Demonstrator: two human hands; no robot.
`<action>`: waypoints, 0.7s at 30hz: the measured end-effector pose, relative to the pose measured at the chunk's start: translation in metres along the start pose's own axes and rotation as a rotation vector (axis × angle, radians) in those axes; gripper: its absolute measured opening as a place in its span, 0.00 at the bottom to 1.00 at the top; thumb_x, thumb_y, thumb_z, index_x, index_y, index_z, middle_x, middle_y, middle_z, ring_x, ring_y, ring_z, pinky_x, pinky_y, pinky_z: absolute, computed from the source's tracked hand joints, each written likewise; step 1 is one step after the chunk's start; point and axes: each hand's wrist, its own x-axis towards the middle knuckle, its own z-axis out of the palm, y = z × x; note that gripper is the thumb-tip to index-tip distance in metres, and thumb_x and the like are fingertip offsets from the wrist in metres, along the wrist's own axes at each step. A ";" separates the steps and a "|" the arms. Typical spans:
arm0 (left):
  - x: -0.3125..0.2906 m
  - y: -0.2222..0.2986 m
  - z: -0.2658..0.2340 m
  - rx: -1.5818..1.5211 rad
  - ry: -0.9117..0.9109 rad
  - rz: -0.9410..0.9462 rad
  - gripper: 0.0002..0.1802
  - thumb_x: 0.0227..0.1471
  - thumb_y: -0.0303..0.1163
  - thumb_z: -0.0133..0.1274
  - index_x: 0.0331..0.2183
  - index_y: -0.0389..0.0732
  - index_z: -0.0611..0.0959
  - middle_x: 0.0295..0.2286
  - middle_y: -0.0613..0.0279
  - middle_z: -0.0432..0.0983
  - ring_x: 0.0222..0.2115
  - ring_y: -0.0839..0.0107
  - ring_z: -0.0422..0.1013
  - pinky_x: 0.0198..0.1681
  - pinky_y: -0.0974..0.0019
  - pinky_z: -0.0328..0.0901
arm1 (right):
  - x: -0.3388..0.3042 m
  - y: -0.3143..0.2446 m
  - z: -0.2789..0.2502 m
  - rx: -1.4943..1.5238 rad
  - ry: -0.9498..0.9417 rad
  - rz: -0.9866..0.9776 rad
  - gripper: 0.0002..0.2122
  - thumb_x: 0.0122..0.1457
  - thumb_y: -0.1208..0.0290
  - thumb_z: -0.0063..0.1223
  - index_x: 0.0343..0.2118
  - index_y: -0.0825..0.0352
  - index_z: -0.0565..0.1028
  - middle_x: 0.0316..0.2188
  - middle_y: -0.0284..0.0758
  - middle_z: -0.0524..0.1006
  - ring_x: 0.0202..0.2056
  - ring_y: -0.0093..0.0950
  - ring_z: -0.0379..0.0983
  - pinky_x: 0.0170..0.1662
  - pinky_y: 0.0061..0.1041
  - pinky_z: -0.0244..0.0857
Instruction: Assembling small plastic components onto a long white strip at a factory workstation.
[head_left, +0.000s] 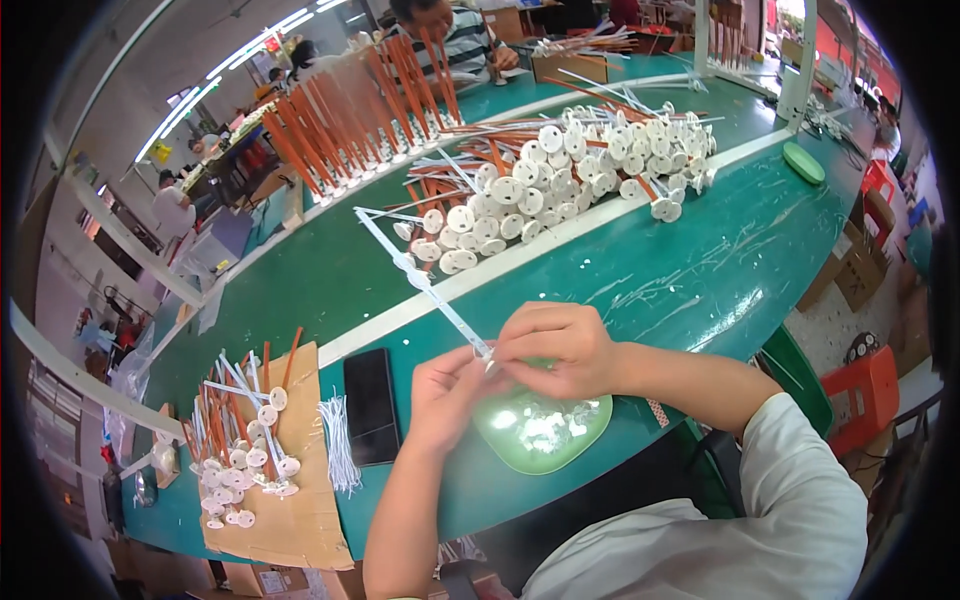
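Note:
Both hands meet over a light green dish (540, 440) that holds small white pieces. My left hand (445, 390) is closed on the near end of a long pale strap (455, 318) with a rounded widening partway along it. My right hand (560, 345) pinches at the same end, its fingertips pressed against the left ones. A small white bit shows between the fingertips, too small to name. The strap slants up and away to the left, its far end bent over near the pile of white discs.
A heap of white discs on orange and pale straps (530, 185) lies across the table. At left, more lie on cardboard (290, 520), beside white ties (340, 445) and a black phone (371, 405). A green lid (803, 163) rests far right. Another person (465, 40) sits opposite.

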 end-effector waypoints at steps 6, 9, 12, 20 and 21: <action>-0.008 -0.017 -0.013 0.047 -0.047 0.007 0.19 0.61 0.29 0.52 0.49 0.27 0.76 0.43 0.49 0.78 0.42 0.58 0.78 0.44 0.57 0.75 | -0.002 -0.008 0.002 0.023 -0.022 0.020 0.10 0.41 0.84 0.66 0.30 0.68 0.81 0.30 0.36 0.80 0.32 0.33 0.79 0.33 0.27 0.74; 0.001 -0.007 -0.010 -0.082 -0.091 0.029 0.20 0.61 0.32 0.53 0.50 0.29 0.76 0.43 0.46 0.79 0.39 0.55 0.79 0.39 0.62 0.76 | -0.002 0.008 -0.008 0.160 -0.087 0.086 0.10 0.42 0.84 0.65 0.29 0.67 0.81 0.30 0.36 0.81 0.32 0.33 0.80 0.34 0.27 0.74; 0.000 0.001 -0.007 -0.092 -0.102 0.062 0.20 0.60 0.32 0.54 0.50 0.28 0.76 0.43 0.45 0.78 0.39 0.56 0.79 0.39 0.63 0.76 | 0.002 0.006 -0.006 0.212 -0.093 0.122 0.09 0.43 0.85 0.65 0.29 0.67 0.82 0.29 0.36 0.81 0.32 0.33 0.80 0.34 0.27 0.74; 0.007 0.013 -0.016 0.026 0.322 0.152 0.16 0.57 0.24 0.56 0.47 0.27 0.79 0.41 0.47 0.81 0.37 0.61 0.80 0.36 0.71 0.72 | -0.004 0.007 -0.007 -0.093 0.019 0.164 0.08 0.46 0.81 0.64 0.30 0.66 0.80 0.30 0.36 0.80 0.28 0.33 0.77 0.32 0.29 0.72; 0.006 0.014 -0.022 0.146 0.398 0.206 0.15 0.58 0.25 0.55 0.46 0.28 0.79 0.42 0.46 0.80 0.35 0.67 0.79 0.36 0.73 0.71 | -0.007 0.008 -0.014 -0.020 -0.274 0.196 0.07 0.47 0.77 0.64 0.30 0.66 0.80 0.28 0.36 0.79 0.28 0.35 0.76 0.31 0.31 0.71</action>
